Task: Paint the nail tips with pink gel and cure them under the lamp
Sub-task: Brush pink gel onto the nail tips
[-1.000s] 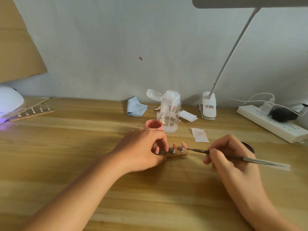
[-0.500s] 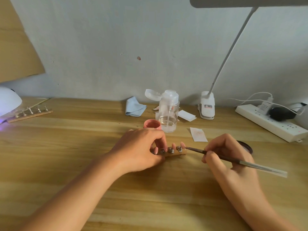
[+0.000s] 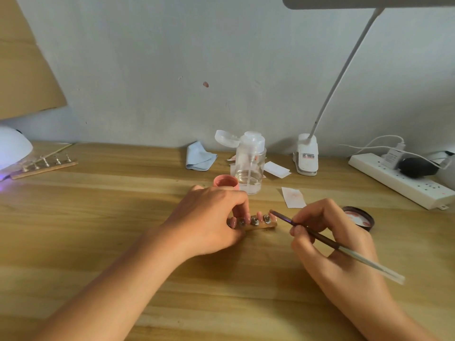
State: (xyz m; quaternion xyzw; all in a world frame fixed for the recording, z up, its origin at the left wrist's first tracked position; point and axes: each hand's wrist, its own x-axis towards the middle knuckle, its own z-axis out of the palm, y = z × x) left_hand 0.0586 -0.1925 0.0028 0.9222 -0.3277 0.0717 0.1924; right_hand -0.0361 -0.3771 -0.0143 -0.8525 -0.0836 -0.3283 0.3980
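Tilted steeper than half a second ago: brush (image 3: 320, 238), bristles up at the right end of the row of nail tips (image 3: 259, 214); contact too fine to tell. Clamped round the brush shaft, right grip (image 3: 330, 232), thumb and fingers curled. Curled over the left end of the wooden holder strip (image 3: 264, 226), left grip (image 3: 209, 217), pinning it to the tabletop (image 3: 123, 242). Standing on metal pegs along that strip at mid-tabletop, the pink tips.

Pale wood planks underfoot of everything, dull grey-white wall (image 3: 172, 57) behind, one small reddish mark on it. Just behind the left grip, open pink gel jar (image 3: 226, 181) and clear pump bottle (image 3: 250, 163), cap flipped back; jar lid (image 3: 358, 217) just right of the right grip. Red-lettered label on the desk lamp clamp (image 3: 306, 156), too small to read.

At the far left edge, curing lamp (image 3: 12, 146) glowing violet, second peg strip (image 3: 45, 164) before it. Along the right rear, power strip (image 3: 398, 180). Between curing lamp and left forearm, a broad stretch of wood.
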